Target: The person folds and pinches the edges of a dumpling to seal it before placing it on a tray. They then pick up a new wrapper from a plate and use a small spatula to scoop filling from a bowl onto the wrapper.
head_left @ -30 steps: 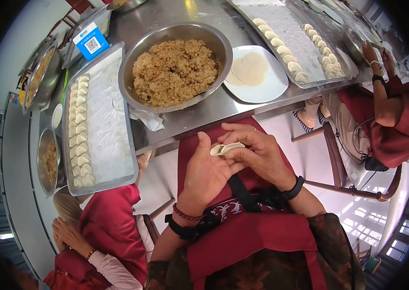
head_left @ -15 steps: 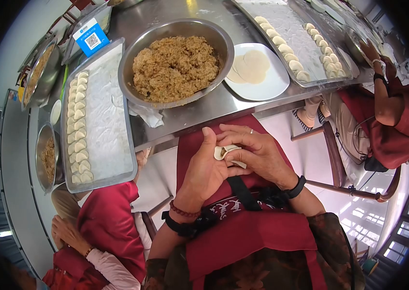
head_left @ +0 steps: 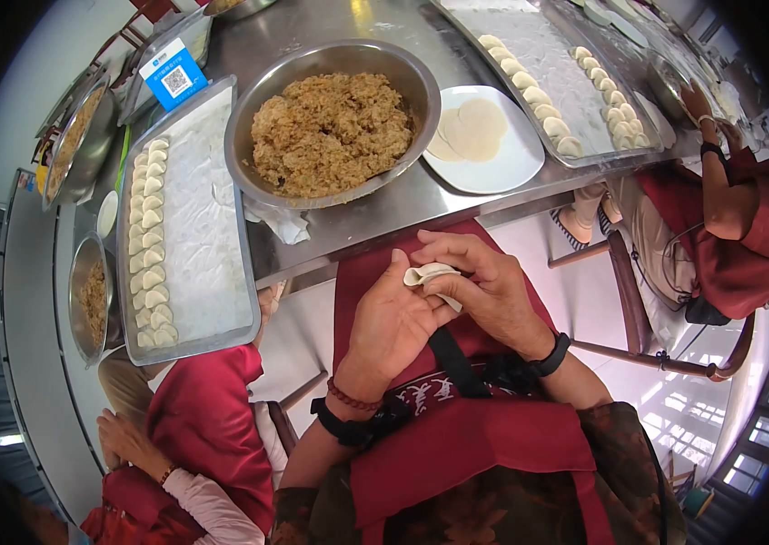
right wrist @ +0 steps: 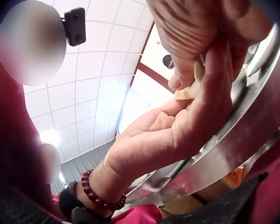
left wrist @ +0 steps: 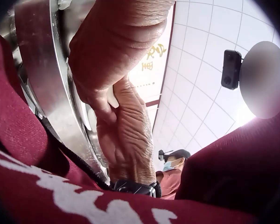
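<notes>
In the head view a partly folded dumpling (head_left: 430, 275) with pale dough sits between both hands, above the lap. Its left end still gapes in a small loop. My right hand (head_left: 484, 286) pinches the dough between thumb and fingers from the right. Palm up, my left hand (head_left: 393, 318) lies under and beside it, the thumb raised at the dumpling's left end and the fingers running beneath the right hand. In the right wrist view an edge of the dough (right wrist: 189, 91) shows between the fingers; the left wrist view mostly hides it.
On the steel table stand a large bowl of filling (head_left: 248, 177), a white plate (head_left: 520, 163) with round wrappers, and two trays of dumplings, one at left (head_left: 212, 282), one at right (head_left: 584, 156). People sit at both sides; a wooden chair (head_left: 630, 291) is at right.
The dumpling's mouth, which showed filling half a second ago, has narrowed to a small loop at its left end. The right fingers have shifted slightly along the dough.
</notes>
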Available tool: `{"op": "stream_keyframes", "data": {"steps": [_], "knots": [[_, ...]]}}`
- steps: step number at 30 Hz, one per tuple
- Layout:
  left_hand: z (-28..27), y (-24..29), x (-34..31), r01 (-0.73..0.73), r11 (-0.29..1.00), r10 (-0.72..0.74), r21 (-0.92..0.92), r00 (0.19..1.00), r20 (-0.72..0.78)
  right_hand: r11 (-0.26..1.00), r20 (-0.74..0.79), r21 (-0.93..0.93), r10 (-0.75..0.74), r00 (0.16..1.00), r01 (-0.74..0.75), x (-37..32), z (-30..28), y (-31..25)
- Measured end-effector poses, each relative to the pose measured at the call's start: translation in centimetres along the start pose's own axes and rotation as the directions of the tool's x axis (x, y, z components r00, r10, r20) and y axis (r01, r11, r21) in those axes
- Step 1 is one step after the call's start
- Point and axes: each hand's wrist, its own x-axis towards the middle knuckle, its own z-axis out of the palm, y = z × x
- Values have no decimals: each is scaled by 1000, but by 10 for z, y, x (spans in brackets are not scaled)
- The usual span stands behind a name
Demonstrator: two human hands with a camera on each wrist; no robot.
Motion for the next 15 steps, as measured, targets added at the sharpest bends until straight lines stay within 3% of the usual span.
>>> {"op": "stream_keyframes", "data": {"steps": [7,10,13,15], "knots": [[4,1,0,-31,996,33,79,999,-23,992,31,-92,-79,996,82,0,-3,7],[4,1,-1,-49,988,59,144,996,-73,994,-30,97,59,998,-56,1,3,-7],[3,2,-2,-41,986,56,160,994,-90,991,1,72,113,994,-113,1,2,-12],[-1,1,-1,-28,991,39,132,996,-80,998,28,42,48,998,-49,1,0,-6]]}}
